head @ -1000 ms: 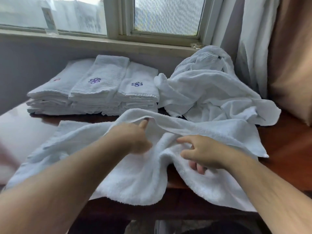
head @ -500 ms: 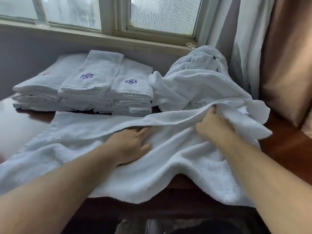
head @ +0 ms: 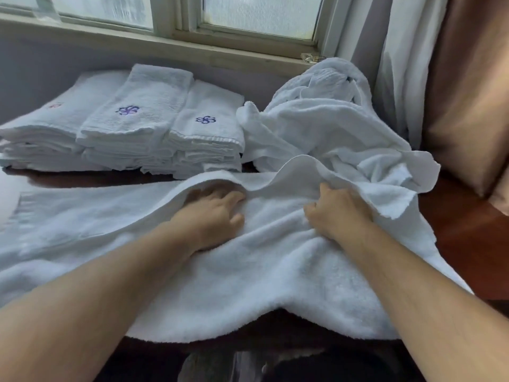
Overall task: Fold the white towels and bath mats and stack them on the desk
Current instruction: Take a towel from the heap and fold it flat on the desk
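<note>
**Far hem lifted, fold about to begin**

Since half a second ago the far hem of the large white terry towel (head: 275, 271) has risen into a wave, and the left hand (head: 212, 216) has gone forward under it. The right hand (head: 336, 213) has stayed almost at the same place but now bunches more cloth.

The towel lies spread across the dark red-brown wooden desk (head: 468, 244), and its near edge hangs over the front of the desk. From my station I see the right hand closed around a bunch of the far hem, thumb toward me. The left hand has bent fingers, but their tips are hidden below the lifted hem, so I cannot tell if they pinch it or only raise it. I judge that both hands take the far edge in order to bring it toward the body for the first fold. The wide spread gives a flat base for that.

Behind the towel, on the left, stand stacks of folded white towels with purple embroidered marks (head: 137, 125), kept at the back so the front stays free for work. To the right of them is a loose heap of white unfolded linen (head: 330, 125), which touches the towel's far right corner and may be dragged along. A brown satin curtain (head: 468, 92) hangs at the right.
</note>
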Motion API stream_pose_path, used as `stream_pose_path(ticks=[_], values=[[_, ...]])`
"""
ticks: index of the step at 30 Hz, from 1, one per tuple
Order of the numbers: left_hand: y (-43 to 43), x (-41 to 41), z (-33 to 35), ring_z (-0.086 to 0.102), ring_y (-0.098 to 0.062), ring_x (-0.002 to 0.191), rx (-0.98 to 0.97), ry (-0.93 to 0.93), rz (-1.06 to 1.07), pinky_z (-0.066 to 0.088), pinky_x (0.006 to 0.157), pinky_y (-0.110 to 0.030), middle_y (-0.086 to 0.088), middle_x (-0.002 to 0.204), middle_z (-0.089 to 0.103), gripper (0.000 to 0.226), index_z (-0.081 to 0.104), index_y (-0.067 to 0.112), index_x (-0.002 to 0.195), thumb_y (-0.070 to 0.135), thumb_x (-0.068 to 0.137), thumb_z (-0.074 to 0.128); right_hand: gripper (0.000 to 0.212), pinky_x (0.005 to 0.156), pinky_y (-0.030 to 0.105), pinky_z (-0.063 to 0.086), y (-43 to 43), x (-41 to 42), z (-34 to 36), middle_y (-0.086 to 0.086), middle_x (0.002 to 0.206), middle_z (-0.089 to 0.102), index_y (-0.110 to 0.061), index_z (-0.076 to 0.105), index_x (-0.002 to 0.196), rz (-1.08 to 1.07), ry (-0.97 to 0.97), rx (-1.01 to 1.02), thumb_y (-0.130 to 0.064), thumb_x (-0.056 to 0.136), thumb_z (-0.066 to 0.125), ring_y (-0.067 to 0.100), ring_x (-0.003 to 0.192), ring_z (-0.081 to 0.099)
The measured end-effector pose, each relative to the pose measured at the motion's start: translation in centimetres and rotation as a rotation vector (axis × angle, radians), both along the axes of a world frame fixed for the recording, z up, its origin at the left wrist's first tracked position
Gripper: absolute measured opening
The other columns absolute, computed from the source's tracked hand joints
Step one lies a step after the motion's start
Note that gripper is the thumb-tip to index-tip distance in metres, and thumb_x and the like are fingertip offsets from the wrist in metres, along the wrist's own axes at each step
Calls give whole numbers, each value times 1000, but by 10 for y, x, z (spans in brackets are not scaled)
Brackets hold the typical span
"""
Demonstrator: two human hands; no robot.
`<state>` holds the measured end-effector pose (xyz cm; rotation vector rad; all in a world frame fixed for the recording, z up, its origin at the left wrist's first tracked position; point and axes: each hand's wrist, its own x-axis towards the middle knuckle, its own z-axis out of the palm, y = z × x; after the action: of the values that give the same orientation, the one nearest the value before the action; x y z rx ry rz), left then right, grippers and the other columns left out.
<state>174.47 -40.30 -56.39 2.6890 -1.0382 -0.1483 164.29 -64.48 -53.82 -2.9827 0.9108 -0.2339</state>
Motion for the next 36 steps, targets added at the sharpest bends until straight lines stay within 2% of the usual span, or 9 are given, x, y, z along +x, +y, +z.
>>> stream_pose_path(ticks=[8,13,19,22,25,27,29,32,36], values=[[22,19,14,36,-13,142,-42,-55,-168,27,112,-22,10,159,36,73,30,49,153,61,86,57,51,107,51,39,-10,26,23,18,146,48,-19,43,146,-116,204,-68,-35,98,44,40,132,46],[25,5,4,53,-16,119,-170,-58,-153,30,86,-19,1,137,59,57,46,40,145,48,90,59,41,107,40,34,54,48,-23,13,140,52,-19,56,135,236,-188,203,-30,101,36,33,129,44],[42,-12,7,53,-30,117,-134,-279,183,43,96,-42,-5,122,56,35,60,24,117,44,100,37,54,115,43,26,66,48,-24,11,157,36,-24,38,152,196,-44,185,-37,103,22,29,144,31],[68,-11,11,43,-34,126,70,-237,428,38,100,-51,-10,131,50,40,53,18,124,43,99,34,63,104,48,33,91,48,-14,18,139,53,-21,62,132,74,-35,55,-55,101,19,37,127,44],[101,-5,17,48,-36,125,222,-87,634,42,98,-52,-13,137,51,70,49,14,135,65,91,32,51,84,40,38,142,56,-9,14,101,66,-13,75,92,444,-233,-15,-47,101,38,35,102,56],[121,1,20,57,-34,118,250,-58,678,47,91,-45,-12,133,59,85,56,13,131,80,85,30,34,86,37,40,170,59,-15,8,104,65,-15,72,98,654,-184,73,-37,98,45,30,105,55],[138,7,21,55,-32,121,221,-102,682,46,90,-43,-11,135,58,84,56,15,132,80,84,32,33,98,38,39,179,61,-20,4,122,57,-20,63,119,634,-115,134,-34,96,43,27,116,47],[159,22,17,29,-28,138,134,-267,587,22,116,-55,-4,148,39,55,50,27,134,60,90,45,35,99,40,37,176,61,-23,2,130,52,-26,52,124,561,-86,113,-37,94,37,27,114,41],[166,42,10,22,-22,145,33,-36,479,14,118,-50,2,157,25,57,40,35,142,56,89,42,37,95,41,35,174,59,-26,-2,129,52,-28,49,125,530,-65,129,-39,93,34,23,111,37]])
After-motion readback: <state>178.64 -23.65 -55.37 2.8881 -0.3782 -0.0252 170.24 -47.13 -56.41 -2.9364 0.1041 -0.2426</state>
